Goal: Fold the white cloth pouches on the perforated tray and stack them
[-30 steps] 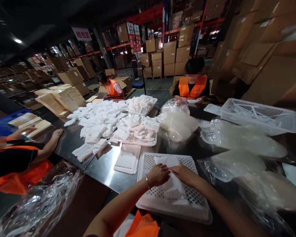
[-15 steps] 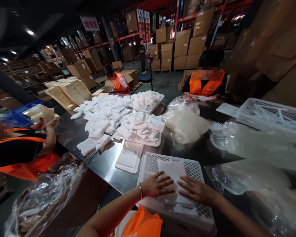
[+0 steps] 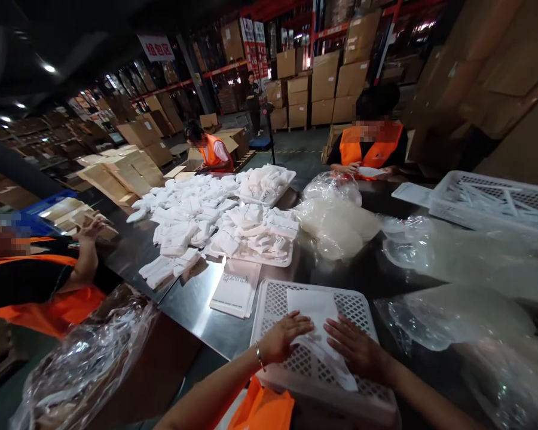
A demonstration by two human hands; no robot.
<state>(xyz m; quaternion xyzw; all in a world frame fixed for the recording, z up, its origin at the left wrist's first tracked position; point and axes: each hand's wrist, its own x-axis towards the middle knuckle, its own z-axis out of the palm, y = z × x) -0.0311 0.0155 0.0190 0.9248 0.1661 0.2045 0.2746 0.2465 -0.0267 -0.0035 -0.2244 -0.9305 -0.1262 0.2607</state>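
A flat white packet (image 3: 312,303) lies lengthwise on a white lattice plastic basket (image 3: 265,316) in front of me. Its near part looks creased and reaches towards the basket's near side. My left hand (image 3: 289,335), with a bracelet at the wrist, rests on the packet's left edge, fingers stretched out. Opposite it, my right hand (image 3: 355,345) lies along the packet's right edge with its fingers extended. Neither hand grips anything. Just left of the basket, a stack of flat white printed pouches (image 3: 235,289) sits on the metal table (image 3: 186,313).
Filled white packets (image 3: 192,200) form a heap beyond the pouches, some in a white tray (image 3: 269,261). Clear plastic bags (image 3: 341,224) with pale contents spread to the right, near a basket of white sticks (image 3: 497,200). Co-workers in orange vests (image 3: 372,146) sit around. A plastic-lined carton (image 3: 161,352) stands left.
My left hand's fingers have drawn closer together and bent more. The packet's near part has shifted and creased beneath my hands. A co-worker's hands at left have moved slightly.
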